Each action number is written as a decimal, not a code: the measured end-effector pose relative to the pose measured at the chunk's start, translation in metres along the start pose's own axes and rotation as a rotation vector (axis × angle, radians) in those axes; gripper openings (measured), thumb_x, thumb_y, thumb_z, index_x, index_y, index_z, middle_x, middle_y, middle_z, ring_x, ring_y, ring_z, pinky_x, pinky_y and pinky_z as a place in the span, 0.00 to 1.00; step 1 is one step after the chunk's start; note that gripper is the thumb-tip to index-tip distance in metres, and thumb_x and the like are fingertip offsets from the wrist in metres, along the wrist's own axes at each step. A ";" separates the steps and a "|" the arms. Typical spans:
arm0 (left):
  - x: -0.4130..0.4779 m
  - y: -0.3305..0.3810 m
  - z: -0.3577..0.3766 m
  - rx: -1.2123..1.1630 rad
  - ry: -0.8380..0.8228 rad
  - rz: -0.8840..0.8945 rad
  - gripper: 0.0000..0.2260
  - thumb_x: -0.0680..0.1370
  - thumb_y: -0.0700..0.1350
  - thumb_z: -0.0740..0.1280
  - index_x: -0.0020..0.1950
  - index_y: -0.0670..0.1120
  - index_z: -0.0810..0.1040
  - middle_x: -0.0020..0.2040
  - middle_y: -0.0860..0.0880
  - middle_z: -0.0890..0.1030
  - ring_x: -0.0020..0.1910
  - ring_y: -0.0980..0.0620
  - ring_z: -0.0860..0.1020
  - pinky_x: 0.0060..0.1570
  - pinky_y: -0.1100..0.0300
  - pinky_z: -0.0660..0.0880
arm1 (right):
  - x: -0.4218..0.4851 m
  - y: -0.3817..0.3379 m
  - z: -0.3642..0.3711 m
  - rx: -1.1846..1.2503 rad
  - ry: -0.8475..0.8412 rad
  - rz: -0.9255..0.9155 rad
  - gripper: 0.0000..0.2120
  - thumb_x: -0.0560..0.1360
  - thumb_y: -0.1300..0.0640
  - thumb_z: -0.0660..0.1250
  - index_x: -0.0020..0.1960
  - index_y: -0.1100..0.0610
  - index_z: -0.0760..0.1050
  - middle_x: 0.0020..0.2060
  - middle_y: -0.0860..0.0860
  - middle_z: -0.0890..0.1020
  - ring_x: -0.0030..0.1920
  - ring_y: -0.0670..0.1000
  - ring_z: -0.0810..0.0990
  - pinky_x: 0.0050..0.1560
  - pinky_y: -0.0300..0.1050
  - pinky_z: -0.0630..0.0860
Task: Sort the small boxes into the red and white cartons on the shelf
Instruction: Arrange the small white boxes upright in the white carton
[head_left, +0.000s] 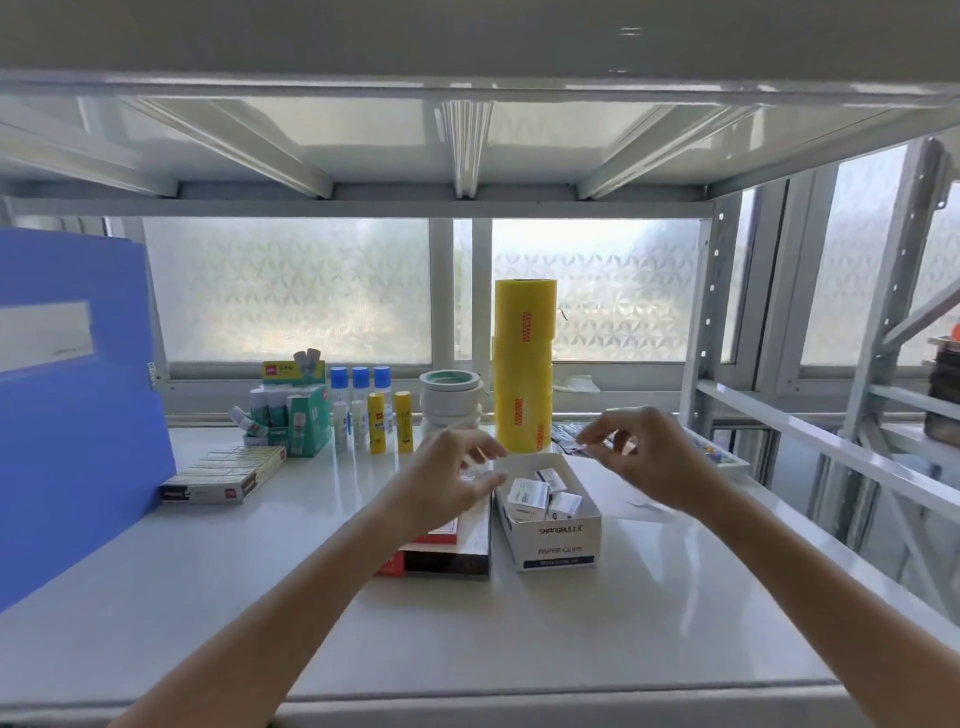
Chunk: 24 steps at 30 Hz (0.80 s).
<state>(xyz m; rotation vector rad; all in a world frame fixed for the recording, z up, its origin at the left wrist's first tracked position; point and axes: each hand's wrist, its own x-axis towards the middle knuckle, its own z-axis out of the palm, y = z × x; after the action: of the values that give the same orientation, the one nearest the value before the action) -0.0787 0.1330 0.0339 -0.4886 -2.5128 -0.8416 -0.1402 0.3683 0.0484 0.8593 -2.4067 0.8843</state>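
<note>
My left hand (449, 480) has its fingers (480, 447) spread and curled, thumb held apart from them, poised over the far end of the red carton (441, 558). Something pale and blurred sits between thumb and fingers; I cannot tell whether I am gripping it. My right hand (647, 457) hangs above and just right of the white carton (558, 545), fingertips (589, 439) drawn close around a small blurred item, thumb and forefinger nearly meeting; I cannot say for sure that they pinch it.

The white carton, printed "PAPER CLIPS", lies open on the shelf (208, 597) near the middle, with several small boxes (540, 493) loose inside. The red carton lies touching its left side, largely covered by my left wrist.

Farther back stand a tall yellow roll stack (523, 364), a pile of white tape rolls (451, 400) to its left, then yellow and white glue sticks (376, 421) and a green display box (306, 415). A flat box of staples (226, 475) lies at the left, next to a blue folder (67, 389).
</note>
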 end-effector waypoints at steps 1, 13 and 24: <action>0.013 0.003 0.003 0.033 -0.099 -0.014 0.16 0.74 0.48 0.72 0.60 0.45 0.79 0.56 0.48 0.81 0.52 0.56 0.76 0.54 0.63 0.73 | 0.012 0.006 -0.003 -0.009 -0.097 0.004 0.08 0.70 0.61 0.72 0.48 0.56 0.84 0.42 0.50 0.86 0.38 0.45 0.80 0.39 0.36 0.74; 0.054 -0.008 0.025 0.010 -0.442 -0.193 0.16 0.70 0.47 0.75 0.52 0.40 0.80 0.52 0.40 0.82 0.53 0.42 0.79 0.56 0.50 0.76 | 0.065 0.030 0.045 -0.210 -0.622 0.025 0.22 0.68 0.61 0.74 0.61 0.54 0.76 0.51 0.48 0.76 0.48 0.48 0.73 0.39 0.33 0.66; 0.043 -0.017 0.036 -0.087 -0.264 -0.186 0.21 0.68 0.43 0.77 0.60 0.41 0.79 0.53 0.46 0.83 0.53 0.50 0.79 0.48 0.69 0.74 | 0.027 0.034 0.012 0.102 -0.295 -0.069 0.23 0.61 0.59 0.78 0.50 0.50 0.71 0.48 0.50 0.76 0.38 0.49 0.76 0.38 0.40 0.78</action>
<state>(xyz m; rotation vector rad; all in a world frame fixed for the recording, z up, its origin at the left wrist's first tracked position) -0.1334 0.1512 0.0223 -0.4227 -2.8058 -1.0180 -0.1851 0.3694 0.0412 1.1769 -2.5777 0.9152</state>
